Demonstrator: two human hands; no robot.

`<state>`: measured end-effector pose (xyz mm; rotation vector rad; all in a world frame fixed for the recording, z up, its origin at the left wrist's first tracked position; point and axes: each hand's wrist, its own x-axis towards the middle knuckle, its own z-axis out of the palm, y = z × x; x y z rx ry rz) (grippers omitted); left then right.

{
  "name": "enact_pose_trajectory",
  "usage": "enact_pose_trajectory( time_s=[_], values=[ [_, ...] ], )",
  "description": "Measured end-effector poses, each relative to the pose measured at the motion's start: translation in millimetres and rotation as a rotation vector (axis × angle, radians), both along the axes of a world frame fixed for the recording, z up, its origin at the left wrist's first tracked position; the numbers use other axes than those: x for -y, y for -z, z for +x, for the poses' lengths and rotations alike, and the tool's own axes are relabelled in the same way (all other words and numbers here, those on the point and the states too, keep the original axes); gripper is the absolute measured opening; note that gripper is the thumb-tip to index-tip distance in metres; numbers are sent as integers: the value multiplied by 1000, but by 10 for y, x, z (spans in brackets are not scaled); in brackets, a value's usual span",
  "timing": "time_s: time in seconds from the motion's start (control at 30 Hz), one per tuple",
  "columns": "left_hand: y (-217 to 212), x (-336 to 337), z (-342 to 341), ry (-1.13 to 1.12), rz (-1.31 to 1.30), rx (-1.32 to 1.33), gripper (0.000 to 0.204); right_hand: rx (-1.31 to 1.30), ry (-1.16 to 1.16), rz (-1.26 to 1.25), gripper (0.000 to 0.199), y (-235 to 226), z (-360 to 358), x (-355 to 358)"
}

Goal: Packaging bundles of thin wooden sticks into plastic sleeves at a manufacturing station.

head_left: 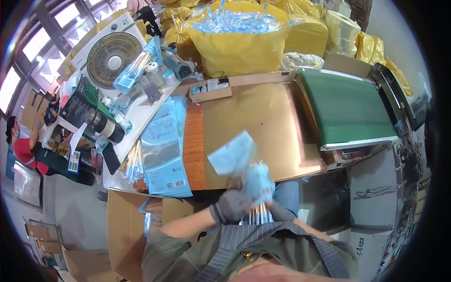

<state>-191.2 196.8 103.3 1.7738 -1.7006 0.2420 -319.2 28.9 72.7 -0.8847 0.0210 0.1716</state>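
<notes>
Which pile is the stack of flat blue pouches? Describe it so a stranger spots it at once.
Find the golden-brown sheet on the workbench. Left of it, past a strip of reddish wood, lies the stack of flat blue pouches, beside the white tabletop. Unlike the slim sticks at its left, it is a fanned pile whose top pouch has a clear band.

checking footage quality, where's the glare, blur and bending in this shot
Head view: glare along the right side of the brass-coloured board; blur on the gloved left hand and tilted blue packet above it; windows washed out; fisheye bending toward the rim.
</notes>
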Motion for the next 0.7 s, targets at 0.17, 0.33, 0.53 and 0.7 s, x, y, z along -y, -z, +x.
enact_pose_trajectory(
  time_s=[0.17, 0.33, 0.53, 0.7],
  values=[
    [-267, 123, -202, -202, -87, -156, 23, -357, 10, -1567, 32, -755, -156, 319],
    [-1275, 456, 410, -183, -19, -283, 27, 407, 663, -1646, 16, -1304, 606, 574],
    [-1630, 338, 1448, -425, 347, -49, 25, 393, 481, -2018, 16, -1948, 1401, 918],
    [-1846, 489, 2027, -578, 268, -69, 25, 260, 503, -2036, 22, -2241, 2105, 952]
  ],
)
